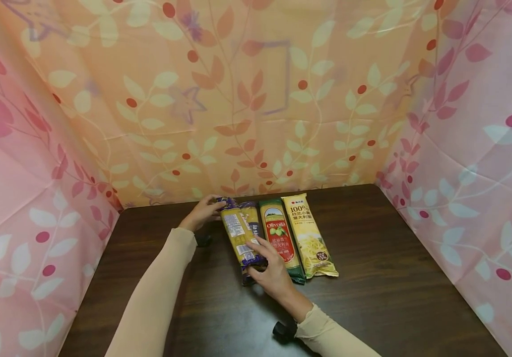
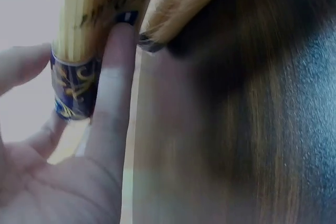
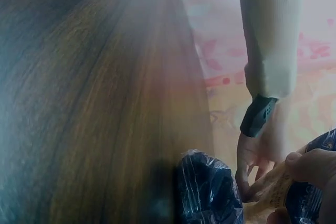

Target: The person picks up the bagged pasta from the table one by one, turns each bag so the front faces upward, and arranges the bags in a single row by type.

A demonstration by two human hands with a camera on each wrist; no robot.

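A blue-and-yellow pack of spaghetti (image 1: 235,230), label side up, slants over the table, raised slightly. My left hand (image 1: 203,213) grips its far end; in the left wrist view, thumb and fingers surround the pack's dark blue, gold-patterned end (image 2: 74,87). My right hand (image 1: 275,271) holds the near end between thumb and fingers. Partly hidden behind and beside it lies a second similar pack (image 1: 250,214), whose dark blue wrapper end (image 3: 210,190) seems to show in the right wrist view. Right of these lies a green-and-red pasta pack (image 1: 278,233).
A yellow pasta pack (image 1: 311,235) lies at the right end of the row. The dark wood table (image 1: 372,297) is bordered by a flowered cloth (image 1: 238,99) at the back and both sides. Black straps sit at both wrists.
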